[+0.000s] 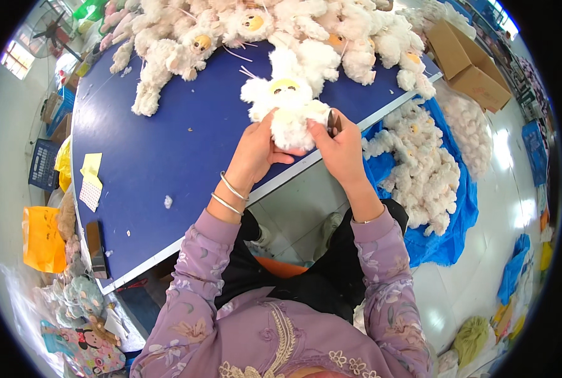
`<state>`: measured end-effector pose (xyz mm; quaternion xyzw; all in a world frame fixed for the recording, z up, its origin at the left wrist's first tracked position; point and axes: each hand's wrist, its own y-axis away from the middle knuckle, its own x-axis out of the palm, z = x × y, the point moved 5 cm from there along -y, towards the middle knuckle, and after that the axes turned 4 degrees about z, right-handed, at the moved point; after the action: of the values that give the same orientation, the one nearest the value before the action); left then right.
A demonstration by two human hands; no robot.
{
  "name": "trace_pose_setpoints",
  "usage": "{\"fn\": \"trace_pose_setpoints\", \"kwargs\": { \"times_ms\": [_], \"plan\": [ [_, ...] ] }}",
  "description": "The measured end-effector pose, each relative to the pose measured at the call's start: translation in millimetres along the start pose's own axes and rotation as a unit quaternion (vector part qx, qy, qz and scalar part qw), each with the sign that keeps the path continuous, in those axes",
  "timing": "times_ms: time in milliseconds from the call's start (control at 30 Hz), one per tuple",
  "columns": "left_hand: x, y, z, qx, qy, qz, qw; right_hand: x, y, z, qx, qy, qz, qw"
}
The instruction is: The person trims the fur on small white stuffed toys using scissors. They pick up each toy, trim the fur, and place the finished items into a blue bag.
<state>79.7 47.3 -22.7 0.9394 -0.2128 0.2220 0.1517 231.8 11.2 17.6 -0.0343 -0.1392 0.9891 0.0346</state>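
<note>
A fluffy white plush toy (287, 88) with a yellow face patch and dark eyes is held up over the table's near edge, its head away from me. My left hand (259, 142) grips the toy's lower left side, with the fingers partly under it. My right hand (340, 148) pinches the lower right side between thumb and fingers. Tucked in that same hand is a small dark metal tool (335, 123) that looks like thread snips, mostly hidden by the fingers. Thin pale strands (247, 73) stick out by the toy's ear.
A heap of similar white plush toys (199, 44) covers the far side of the blue table (186, 145). More plush toys (419, 170) fill a blue sack (463, 220) on the right, below an opened cardboard box (470, 66). Yellow paper (91, 165) lies at the table's left.
</note>
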Motion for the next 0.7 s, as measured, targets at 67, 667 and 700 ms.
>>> {"fn": "trace_pose_setpoints", "kwargs": {
  "times_ms": [67, 667, 700],
  "plan": [
    [4, 5, -8, 0.020, -0.082, -0.067, 0.994, -5, -1, -6, 0.022, -0.032, -0.020, 0.999],
    [16, 26, -16, 0.371, -0.380, -0.092, 0.842, 12, 10, -5, -0.034, 0.047, 0.074, 0.996],
    [15, 25, -16, 0.357, -0.338, -0.078, 0.867, 11, 11, -3, -0.043, 0.062, 0.078, 0.994]
  ]
}}
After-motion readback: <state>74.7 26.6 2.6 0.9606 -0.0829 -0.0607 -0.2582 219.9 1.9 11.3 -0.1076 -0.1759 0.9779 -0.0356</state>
